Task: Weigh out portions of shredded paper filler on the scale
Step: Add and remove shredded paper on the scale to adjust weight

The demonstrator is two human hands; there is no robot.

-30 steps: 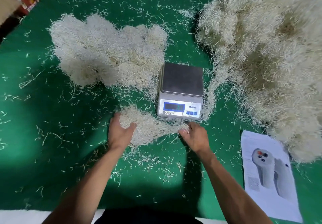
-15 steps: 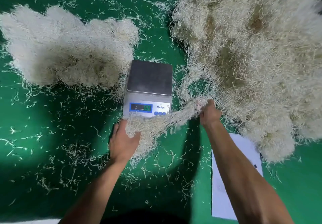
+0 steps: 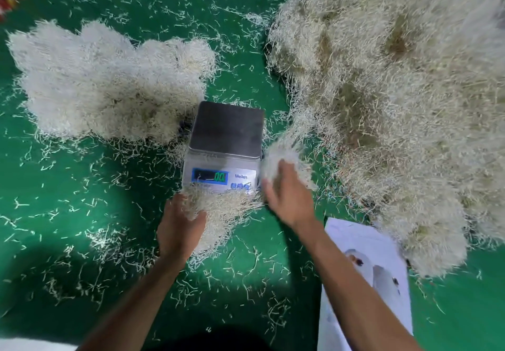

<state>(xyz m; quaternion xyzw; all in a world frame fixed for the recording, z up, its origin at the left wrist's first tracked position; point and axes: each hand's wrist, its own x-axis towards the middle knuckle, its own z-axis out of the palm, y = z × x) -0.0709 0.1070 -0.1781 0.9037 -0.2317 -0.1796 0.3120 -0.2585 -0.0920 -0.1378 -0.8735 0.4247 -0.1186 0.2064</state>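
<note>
A small digital scale (image 3: 225,143) with a bare steel platter stands mid-table, and its display reads 0.0. In front of it lies a clump of cream shredded paper filler (image 3: 218,214). My left hand (image 3: 179,230) grips the clump's left end. Just right of the scale, my right hand (image 3: 289,194) holds a second tuft of filler (image 3: 284,159) that still trails into the big pile (image 3: 396,99) on the right. A smaller pile (image 3: 109,82) lies left of the scale.
Loose paper strands are scattered all over the green table cover (image 3: 68,186). A white printed sheet (image 3: 369,282) lies at the front right, partly under my right forearm. The big pile reaches to the right edge of the view.
My right hand has moved back left from the big pile to the scale's right side with a larger tuft. My left hand stays on the front clump. The camera has shifted.
</note>
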